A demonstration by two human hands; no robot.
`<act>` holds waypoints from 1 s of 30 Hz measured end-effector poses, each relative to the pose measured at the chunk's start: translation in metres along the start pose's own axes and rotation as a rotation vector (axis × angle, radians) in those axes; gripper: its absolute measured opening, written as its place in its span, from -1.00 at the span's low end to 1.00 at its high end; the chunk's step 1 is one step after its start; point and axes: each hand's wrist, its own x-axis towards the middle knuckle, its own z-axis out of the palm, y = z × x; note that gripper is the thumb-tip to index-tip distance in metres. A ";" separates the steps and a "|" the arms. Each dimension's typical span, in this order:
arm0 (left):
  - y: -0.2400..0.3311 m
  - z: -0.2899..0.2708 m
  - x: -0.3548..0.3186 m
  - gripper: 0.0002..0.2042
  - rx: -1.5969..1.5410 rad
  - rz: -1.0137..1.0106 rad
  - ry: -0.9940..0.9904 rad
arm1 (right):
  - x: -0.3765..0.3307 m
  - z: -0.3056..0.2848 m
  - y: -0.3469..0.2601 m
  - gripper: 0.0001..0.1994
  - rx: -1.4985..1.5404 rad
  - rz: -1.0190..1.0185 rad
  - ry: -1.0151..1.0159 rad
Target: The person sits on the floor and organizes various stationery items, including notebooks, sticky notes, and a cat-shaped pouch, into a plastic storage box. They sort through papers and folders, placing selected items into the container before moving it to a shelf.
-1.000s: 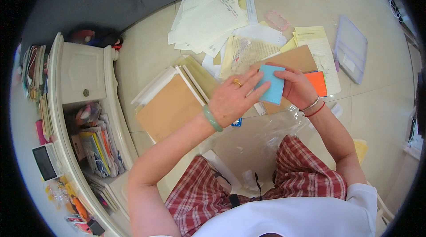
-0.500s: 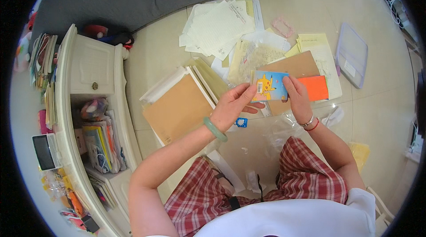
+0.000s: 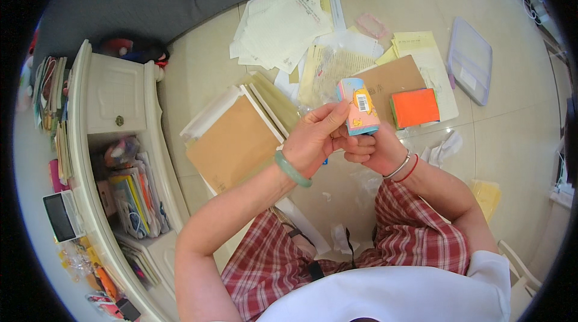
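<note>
One small colourful box (image 3: 357, 107) stood upright in both hands above the floor (image 3: 518, 159), in front of the person's knees. The left hand (image 3: 314, 141) had its grip closed round the box's left side, thumb and fingers pressed to it. The right hand (image 3: 368, 148) was curled under the box's lower end, its grip shut on it too. One green bangle (image 3: 292, 169) sat on the left wrist; two bands, one silver and one red, on the right.

On the floor lay one orange pad (image 3: 415, 107), one brown envelope (image 3: 233, 144) to the left, another brown sheet (image 3: 388, 81) behind the box, one clear plastic lid (image 3: 469, 60) and a loose spread of white papers (image 3: 283, 30). One white cabinet (image 3: 114, 99) stood at the left.

Half a second earlier the box lay flatter, its broad face up; now it was turned on end, narrow side showing.
</note>
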 end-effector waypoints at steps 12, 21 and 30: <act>0.001 -0.002 0.007 -0.73 -0.055 -0.029 -0.104 | -0.002 0.001 -0.004 -0.59 0.094 0.010 -0.032; -0.002 -0.001 0.009 -0.76 -0.047 -0.031 -0.124 | 0.001 -0.012 -0.005 -0.60 0.019 0.001 0.039; -0.005 -0.004 0.012 -0.74 -0.042 -0.041 -0.144 | 0.002 -0.029 -0.002 -0.63 0.027 -0.028 0.065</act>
